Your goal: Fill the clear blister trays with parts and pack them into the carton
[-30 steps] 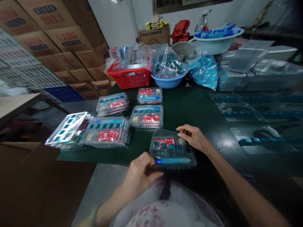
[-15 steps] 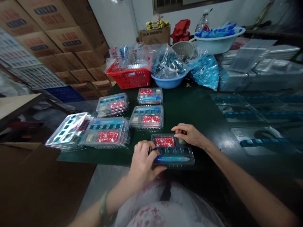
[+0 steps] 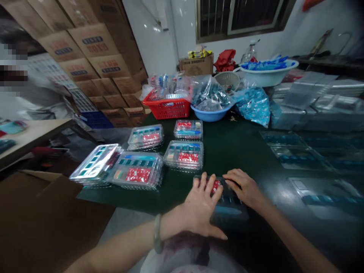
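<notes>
A clear plastic clamshell pack [image 3: 230, 206] with a red card, teal pieces and a blue pen lies on the dark green table [image 3: 227, 148] right in front of me. My left hand [image 3: 200, 206] lies flat on its left half, fingers spread over the lid. My right hand [image 3: 244, 187] presses palm-down on its upper right part. Both hands cover most of the pack; only its near right edge with the blue pen shows.
Several stacks of filled clamshell packs [image 3: 138, 174] sit to the left and ahead. Behind stand a red basket [image 3: 167, 108], a blue bowl [image 3: 210, 112] with bagged parts, a white basin [image 3: 267, 74] and cardboard boxes [image 3: 93, 45]. Open trays [image 3: 295, 159] lie at right. A brown carton [image 3: 36, 216] is at lower left.
The pack's raised lid came down flat. My left hand moved from the near left corner onto the lid, and my right hand flattened on top. The view tilted up.
</notes>
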### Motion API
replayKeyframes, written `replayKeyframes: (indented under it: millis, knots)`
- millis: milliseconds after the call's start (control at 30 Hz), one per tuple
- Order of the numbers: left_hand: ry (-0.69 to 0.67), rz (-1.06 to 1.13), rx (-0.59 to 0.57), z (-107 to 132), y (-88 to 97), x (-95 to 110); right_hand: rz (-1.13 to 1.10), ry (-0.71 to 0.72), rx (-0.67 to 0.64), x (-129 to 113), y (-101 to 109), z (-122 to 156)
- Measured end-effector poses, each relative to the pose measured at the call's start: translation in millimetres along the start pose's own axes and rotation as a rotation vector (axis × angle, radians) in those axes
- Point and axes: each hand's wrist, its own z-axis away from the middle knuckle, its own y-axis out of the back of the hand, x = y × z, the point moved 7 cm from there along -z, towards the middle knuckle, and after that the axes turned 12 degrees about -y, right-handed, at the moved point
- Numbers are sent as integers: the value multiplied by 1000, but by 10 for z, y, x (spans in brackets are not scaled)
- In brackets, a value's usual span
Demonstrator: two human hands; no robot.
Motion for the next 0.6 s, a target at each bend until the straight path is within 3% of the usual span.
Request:
replayKeyframes:
  millis: [167,267,367,600]
  knots:
    - [6,-63,-26,-233,25,80,123,18,72,165,36,200]
    - [-58,-116,-50,-329,74,150,220,7,134,255,17,323]
    - [-94,-130,-15,-345,136,160,178,-10,148,357,-2,399]
    - [-172,-70,-72,-217,212,286,-47,-341,186,984,75,493]
